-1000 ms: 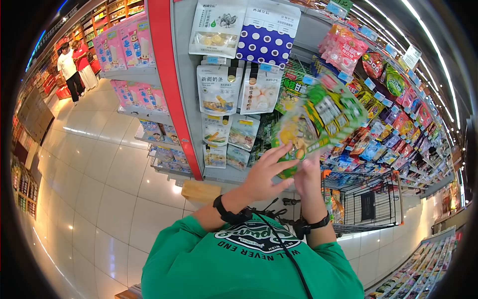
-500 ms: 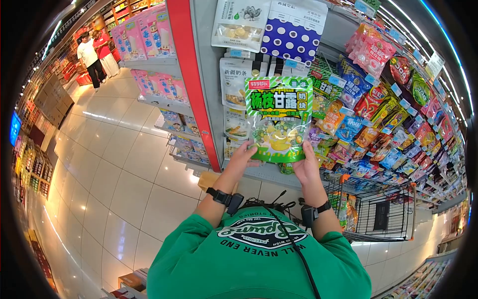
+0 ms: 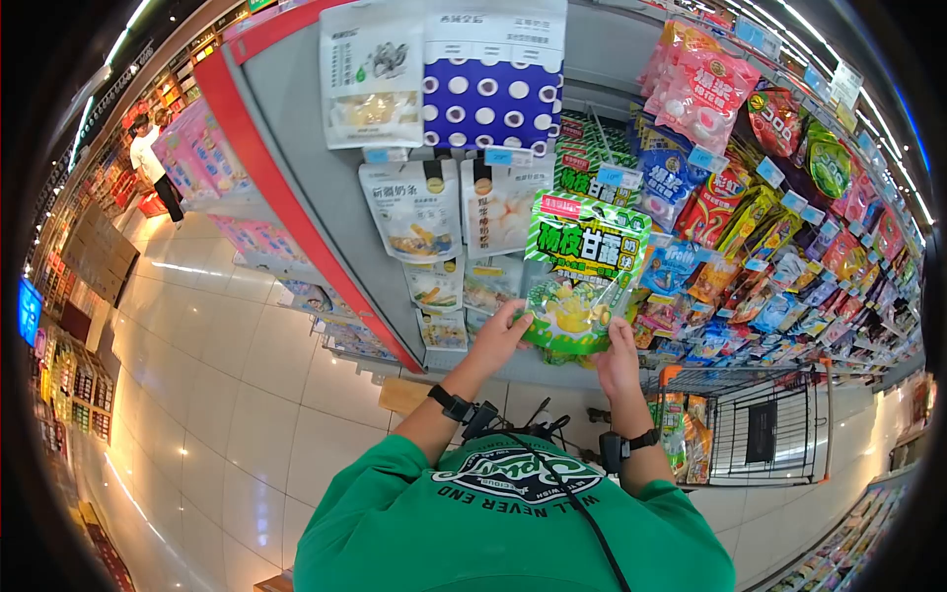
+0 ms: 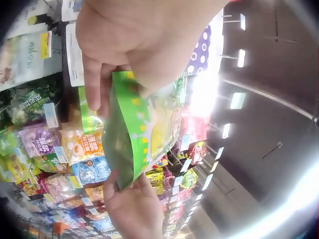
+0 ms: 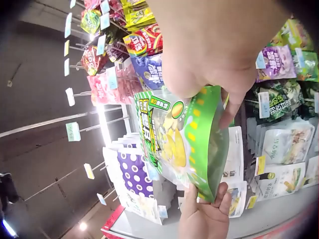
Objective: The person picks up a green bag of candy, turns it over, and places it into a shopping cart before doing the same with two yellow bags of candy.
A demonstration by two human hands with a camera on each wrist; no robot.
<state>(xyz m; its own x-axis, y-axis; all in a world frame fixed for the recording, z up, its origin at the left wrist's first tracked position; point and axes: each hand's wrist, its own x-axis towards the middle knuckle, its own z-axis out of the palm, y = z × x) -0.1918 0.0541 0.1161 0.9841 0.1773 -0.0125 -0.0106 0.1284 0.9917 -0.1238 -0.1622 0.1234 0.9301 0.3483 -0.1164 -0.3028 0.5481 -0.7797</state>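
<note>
A green-and-white snack pouch (image 3: 582, 286) with large Chinese lettering and yellow fruit on its front is held upright before the shelf. At its lower left corner my left hand (image 3: 500, 338) pinches it, thumb on the front. My right hand (image 3: 619, 360) grips the lower right corner in the same way. The left wrist view shows the green bottom fold of the pouch (image 4: 130, 129) between both hands. In the right wrist view, the pouch (image 5: 184, 134) has fingers behind it and a thumb on its face.
White pouches (image 3: 409, 212) and a purple dotted pouch (image 3: 491, 99) hang ahead. Matching green pouches (image 3: 592, 163) hang behind the held one. Rows of candy bags (image 3: 730, 237) run right. A wire shopping cart (image 3: 750, 419) stands at right, and a person (image 3: 153, 163) is far left.
The pouch was tilted with its other side showing a second ago; it turned front-up, held by both hands. Since then the view shifted, and the pouch sits slightly lower and farther right.
</note>
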